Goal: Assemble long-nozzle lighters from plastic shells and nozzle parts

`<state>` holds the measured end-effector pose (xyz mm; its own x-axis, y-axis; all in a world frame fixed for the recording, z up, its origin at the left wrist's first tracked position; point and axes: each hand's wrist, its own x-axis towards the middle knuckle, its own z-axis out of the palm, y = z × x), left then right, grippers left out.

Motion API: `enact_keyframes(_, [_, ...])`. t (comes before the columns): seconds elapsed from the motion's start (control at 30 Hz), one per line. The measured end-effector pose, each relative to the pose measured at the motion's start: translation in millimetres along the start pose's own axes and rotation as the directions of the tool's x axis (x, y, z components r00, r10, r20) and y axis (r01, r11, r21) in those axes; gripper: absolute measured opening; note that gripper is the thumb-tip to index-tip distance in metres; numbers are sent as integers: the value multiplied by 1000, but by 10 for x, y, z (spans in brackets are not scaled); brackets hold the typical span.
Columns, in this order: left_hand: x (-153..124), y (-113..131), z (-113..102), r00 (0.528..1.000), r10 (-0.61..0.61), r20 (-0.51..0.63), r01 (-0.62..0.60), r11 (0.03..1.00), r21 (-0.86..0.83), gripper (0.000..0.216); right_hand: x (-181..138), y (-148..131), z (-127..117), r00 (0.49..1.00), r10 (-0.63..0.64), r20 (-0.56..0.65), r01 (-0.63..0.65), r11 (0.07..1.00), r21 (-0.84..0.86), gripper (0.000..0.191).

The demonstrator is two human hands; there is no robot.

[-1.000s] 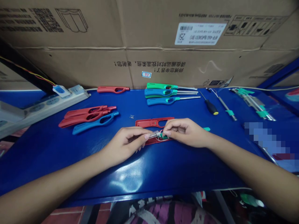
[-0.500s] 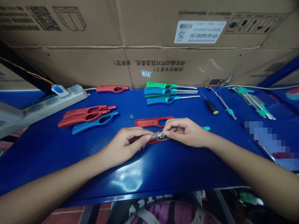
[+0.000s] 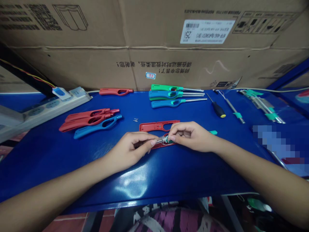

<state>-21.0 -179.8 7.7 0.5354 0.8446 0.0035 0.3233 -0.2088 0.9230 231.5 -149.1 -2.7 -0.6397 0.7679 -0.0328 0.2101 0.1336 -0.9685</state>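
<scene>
My left hand (image 3: pixel 136 145) pinches the clear end of a small lighter insert (image 3: pixel 160 140), which has a silvery, see-through body. At its other end, my right hand (image 3: pixel 187 135) closes its fingertips on the green part beside a thin white wire. Both hands are over an open red lighter shell half (image 3: pixel 166 146), largely covered by the fingers. Just behind it lies the matching red shell half (image 3: pixel 154 126), its inner side up. A green tip (image 3: pixel 213 132) shows past my right wrist; what it joins is hidden.
Small screws (image 3: pixel 135 120) lie left of the shells. Red and blue lighter handles (image 3: pixel 98 127) rest further left, near a power strip (image 3: pixel 53 103). Lighters with metal tubes (image 3: pixel 166 103) lie at the back. A screwdriver (image 3: pixel 218 109) and metal tube assemblies (image 3: pixel 272 109) are on the right.
</scene>
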Motion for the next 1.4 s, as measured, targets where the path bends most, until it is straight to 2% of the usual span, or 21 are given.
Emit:
enact_keyframes(0.6, [15,0,71,1000,30,4,-30,999,42,28,23,-4,44,998,18,-65,-21,999,-43,22])
enact_keyframes(0.73, [18,6,69,1000,19,-13,-19,1000,25,27,22,-34,36,996,41,-84,-39,999,28,24])
enact_keyframes(0.87, [24,26,55,1000,-2,-18,2,1000,-4,27,6,-50,-3,991,133,-25,-128,983,132,29])
enact_keyframes(0.93, [21,30,53,1000,-8,-19,8,1000,-3,26,5,-50,-14,990,138,-18,-134,980,150,31])
enact_keyframes(1.17, [9,8,83,999,-28,-44,29,1000,5,28,33,-52,38,988,71,-138,-55,991,122,32])
enact_keyframes(1.4, [11,-19,89,999,-18,-29,18,1000,2,28,17,-12,76,983,68,-171,-56,996,72,27])
